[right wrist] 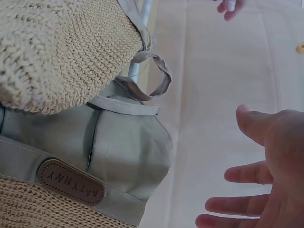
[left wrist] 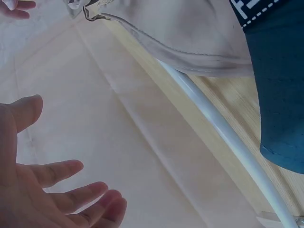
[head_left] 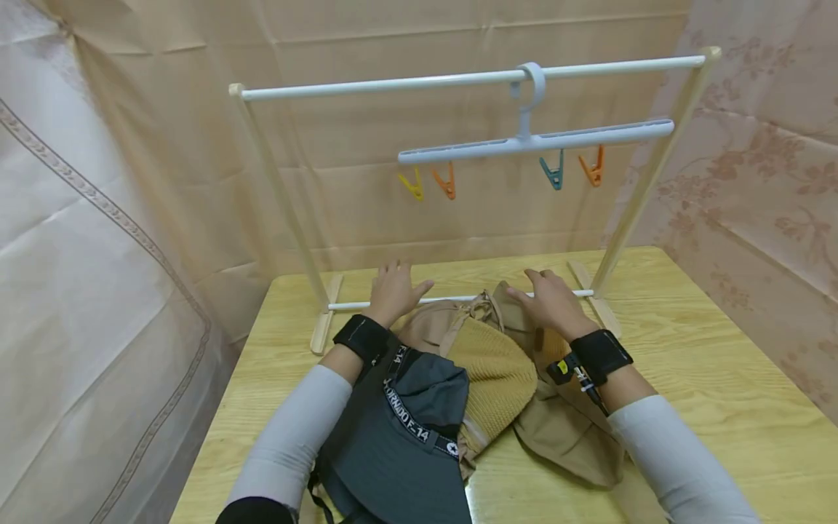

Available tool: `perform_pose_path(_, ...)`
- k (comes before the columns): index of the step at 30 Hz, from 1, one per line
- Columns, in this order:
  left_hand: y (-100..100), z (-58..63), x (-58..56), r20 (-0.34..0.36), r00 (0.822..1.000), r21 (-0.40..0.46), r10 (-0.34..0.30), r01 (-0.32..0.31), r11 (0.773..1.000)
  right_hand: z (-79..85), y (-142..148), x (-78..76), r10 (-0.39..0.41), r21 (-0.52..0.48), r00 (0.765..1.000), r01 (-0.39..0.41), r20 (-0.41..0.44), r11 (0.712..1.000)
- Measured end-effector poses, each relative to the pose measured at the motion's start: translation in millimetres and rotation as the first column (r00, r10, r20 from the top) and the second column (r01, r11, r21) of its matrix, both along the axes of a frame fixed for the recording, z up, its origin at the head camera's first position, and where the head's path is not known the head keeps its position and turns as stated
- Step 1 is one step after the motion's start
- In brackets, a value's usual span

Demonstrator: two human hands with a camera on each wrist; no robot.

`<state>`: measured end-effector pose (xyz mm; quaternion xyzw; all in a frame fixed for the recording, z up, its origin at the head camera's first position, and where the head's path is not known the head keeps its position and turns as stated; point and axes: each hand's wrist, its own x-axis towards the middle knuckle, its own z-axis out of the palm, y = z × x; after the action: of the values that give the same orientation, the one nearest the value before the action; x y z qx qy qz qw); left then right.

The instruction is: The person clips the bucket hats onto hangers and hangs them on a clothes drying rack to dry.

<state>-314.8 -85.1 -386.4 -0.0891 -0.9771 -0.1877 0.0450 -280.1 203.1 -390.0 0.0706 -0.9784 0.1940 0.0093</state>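
A dark blue-grey hat [head_left: 419, 393] with a lettered band lies on the table in the head view. Beside it are a yellow woven hat [head_left: 494, 371] and a khaki hat [head_left: 569, 429], partly overlapping. The right wrist view shows a woven crown [right wrist: 71, 47] and a brown patch [right wrist: 71, 182] on khaki cloth. My left hand [head_left: 395, 295] is over the far left edge of the pile, its fingers [left wrist: 78, 197] spread and holding nothing. Above the far right edge is my right hand [head_left: 553, 302], with fingers [right wrist: 237, 205] extended and nothing in them.
Behind the hats stands a rack with a white top bar [head_left: 380, 85], wooden posts [head_left: 281, 196] and a low white bar [head_left: 350, 306]. From the top bar hangs a pale blue hanger [head_left: 471, 149] with several coloured clips [head_left: 555, 173]. The wooden table [head_left: 694, 393] extends to the right.
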Motion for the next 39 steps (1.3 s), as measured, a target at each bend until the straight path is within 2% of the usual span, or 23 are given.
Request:
perform_pose_path(8,14,2.3,2.0,-0.010,1.000,0.007,-0.024,0.024,1.000,2.7,17,12.0,-0.007,-0.021,1.000,0.007,0.017,1.000)
perform_pose_path(15,25,3.3,6.6,-0.010,0.997,0.067,-0.070,0.071,0.995,6.8,32,22.3,-0.025,-0.038,1.000,0.026,0.015,0.999)
perform_pose_path(22,32,3.0,9.7,0.002,0.996,0.097,-0.088,0.087,0.991,7.4,38,25.5,-0.024,-0.058,1.000,0.025,0.007,0.998)
perform_pose_path(33,50,4.4,11.4,0.071,0.989,0.064,-0.127,0.122,0.990,11.1,48,38.0,-0.042,-0.023,0.999,0.042,0.010,0.999)
perform_pose_path(39,64,7.5,15.1,0.063,0.982,0.076,-0.177,0.172,0.982,9.5,56,43.1,-0.053,-0.018,0.998,0.054,0.017,0.998)
